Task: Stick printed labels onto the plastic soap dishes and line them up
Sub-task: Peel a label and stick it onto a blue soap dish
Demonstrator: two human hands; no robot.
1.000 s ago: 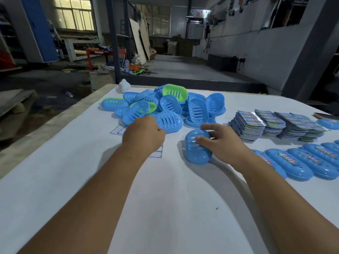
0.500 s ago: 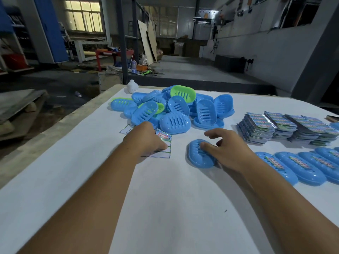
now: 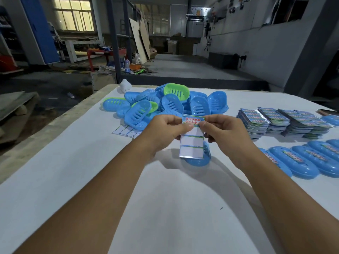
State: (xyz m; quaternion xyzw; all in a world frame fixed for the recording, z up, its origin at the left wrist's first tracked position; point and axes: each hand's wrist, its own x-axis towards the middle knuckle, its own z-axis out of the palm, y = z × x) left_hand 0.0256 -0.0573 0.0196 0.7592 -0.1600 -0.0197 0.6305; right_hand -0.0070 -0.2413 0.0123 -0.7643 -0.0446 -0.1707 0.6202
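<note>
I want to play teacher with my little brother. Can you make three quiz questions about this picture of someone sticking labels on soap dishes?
1. True or false: both the left hand and right hand pinch the label sheet.
2. What lies on the table right under that sheet? A) blue soap dish B) a cup C) scissors
3. Fill in: the dish on top of the unlabelled pile is ____.

Key: 1 true; 2 A; 3 green.

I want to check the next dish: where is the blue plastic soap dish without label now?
The blue oval plastic soap dish lies centre on the white table, under the held label sheet.
</note>
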